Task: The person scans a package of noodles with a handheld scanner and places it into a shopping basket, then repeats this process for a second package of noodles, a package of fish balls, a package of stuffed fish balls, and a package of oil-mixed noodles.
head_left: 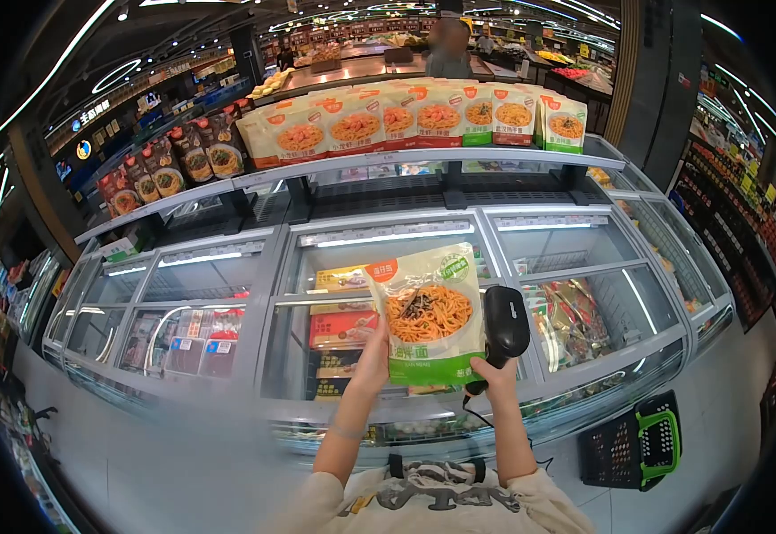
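A cream and green noodle packet (428,311) is held upright in front of me, its front with a picture of noodles facing the camera. My left hand (373,358) grips the packet's left edge. My right hand (493,376) is closed around the handle of a black handheld device (505,322) with a cable hanging down, and its thumb touches the packet's lower right corner. The head of the device stands beside the packet's right edge.
Glass-topped freezers (575,311) with packaged food stretch across the front. Above them, a shelf (361,162) bears a row of noodle packets. A black and green basket (633,442) is on the floor at the right. A person (448,52) stands beyond the shelf.
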The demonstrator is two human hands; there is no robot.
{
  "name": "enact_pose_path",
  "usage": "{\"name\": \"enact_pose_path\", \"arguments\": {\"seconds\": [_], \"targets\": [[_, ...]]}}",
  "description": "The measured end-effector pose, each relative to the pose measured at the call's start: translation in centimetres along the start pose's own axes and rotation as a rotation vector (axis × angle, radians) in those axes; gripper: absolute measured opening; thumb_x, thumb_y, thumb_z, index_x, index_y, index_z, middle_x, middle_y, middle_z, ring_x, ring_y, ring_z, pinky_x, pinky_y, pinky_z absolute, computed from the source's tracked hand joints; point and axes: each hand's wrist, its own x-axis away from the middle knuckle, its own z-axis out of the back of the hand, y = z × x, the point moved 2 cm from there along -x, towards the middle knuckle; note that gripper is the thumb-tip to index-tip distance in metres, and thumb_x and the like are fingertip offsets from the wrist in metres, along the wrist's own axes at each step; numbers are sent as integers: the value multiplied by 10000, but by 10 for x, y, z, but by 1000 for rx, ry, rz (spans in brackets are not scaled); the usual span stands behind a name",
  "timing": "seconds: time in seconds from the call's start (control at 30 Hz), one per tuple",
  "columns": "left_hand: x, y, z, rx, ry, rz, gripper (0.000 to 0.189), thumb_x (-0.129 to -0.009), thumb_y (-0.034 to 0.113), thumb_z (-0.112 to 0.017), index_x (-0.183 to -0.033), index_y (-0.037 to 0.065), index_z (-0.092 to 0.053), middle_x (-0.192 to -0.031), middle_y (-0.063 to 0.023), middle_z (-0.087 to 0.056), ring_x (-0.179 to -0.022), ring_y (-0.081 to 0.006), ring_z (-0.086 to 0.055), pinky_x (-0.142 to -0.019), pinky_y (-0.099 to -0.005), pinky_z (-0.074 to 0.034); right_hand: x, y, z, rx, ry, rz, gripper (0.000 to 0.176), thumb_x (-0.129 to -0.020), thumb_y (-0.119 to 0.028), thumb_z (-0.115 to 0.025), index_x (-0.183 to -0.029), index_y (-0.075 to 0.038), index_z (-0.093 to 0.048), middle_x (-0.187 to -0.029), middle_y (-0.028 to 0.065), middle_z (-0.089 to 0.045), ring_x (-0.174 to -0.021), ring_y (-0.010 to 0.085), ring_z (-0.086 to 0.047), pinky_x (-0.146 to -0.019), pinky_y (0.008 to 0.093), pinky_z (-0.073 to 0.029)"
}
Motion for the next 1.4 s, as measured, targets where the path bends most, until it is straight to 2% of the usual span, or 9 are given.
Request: {"name": "enact_pose_path", "arguments": {"seconds": [0.17, 0.37, 0.53, 0.8, 1.0, 1.03, 1.13, 1.27, 1.4], "targets": [[39, -14, 34, 65, -355, 257, 487, -763, 98, -573, -1187, -2, -354, -1151, -107, -463, -1032, -202, -474, -867, -313, -395, 8, 15, 12, -272, 58, -138, 544, -597, 15, -554, -1115, -30, -391, -1004, 84, -472, -947, 206, -485, -815, 318, -401], [55, -25, 27, 72, -215, 266, 560, -665, -29, -631, -1163, -17, -376, -1121, -119, -477, -1022, -212, -477, -872, -317, -396, 22, 18, 15, -241, 104, -227, 503, -595, 20, -548, -1077, -27, -413, -991, 77, -465, -927, 197, -489, -807, 306, -403], [71, -37, 24, 23, -98, 199, 542, -663, -42, -615, -1154, -20, -385, -1099, -145, -492, -983, -235, -510, -817, -335, -440, 31, 5, 28, -123, 104, -267, 496, -629, -11, -594, -1085, -23, -400, -950, 77, -460, -893, 191, -499, -741, 304, -427], [123, -51, 10, -55, -61, 165, 500, -707, -7, -605, -1157, -8, -389, -1107, -117, -487, -985, -198, -493, -828, -303, -417, 54, -5, 57, 8, -94, -307, 538, -630, 14, -626, -1109, -12, -383, -932, 96, -482, -813, 182, -515, -661, 296, -444], [153, -81, -63, -406, -238, 383, 435, -730, 91, -618, -1101, -40, -430, -1022, -130, -530, -854, -193, -553, -661, -302, -490, 93, -53, 126, -157, 108, -222, 548, -595, 57, -578, -1101, -29, -387, -841, 57, -488, -759, 148, -514, -640, 268, -432], [151, -106, -52, -500, -357, 425, 449, -726, 109, -631, -1096, -40, -424, -971, -127, -544, -794, -189, -559, -609, -302, -494, 100, -61, 143, -140, 118, -204, 549, -593, 56, -578, -1100, -30, -387, -838, 54, -487, -757, 146, -512, -642, 265, -430], [172, -139, -102, -341, -283, 359, 408, -729, 107, -628, -1070, -23, -447, -899, -106, -565, -701, -184, -564, -605, -284, -480, 121, -86, 185, -113, 147, -142, 547, -593, 56, -579, -1098, -31, -389, -818, 42, -488, -717, 135, -509, -644, 249, -423], [190, -179, -139, -353, -279, 213, 445, -699, 77, -651, -1073, -28, -435, -961, -107, -542, -783, -186, -561, -598, -293, -498, 146, -107, 231, -128, 188, -161, 548, -598, 49, -589, -1102, -30, -388, -811, 39, -488, -715, 135, -511, -641, 251, -423], [207, -197, -171, -380, -320, 326, 504, -684, 69, -663, -1115, -20, -418, -1020, -98, -528, -878, -176, -533, -695, -289, -475, 165, -126, 266, -138, 212, -165, 406, -602, 48, -616, -977, -12, -474, -796, 49, -517, -679, 122, -518, -598, 239, -418]]}}
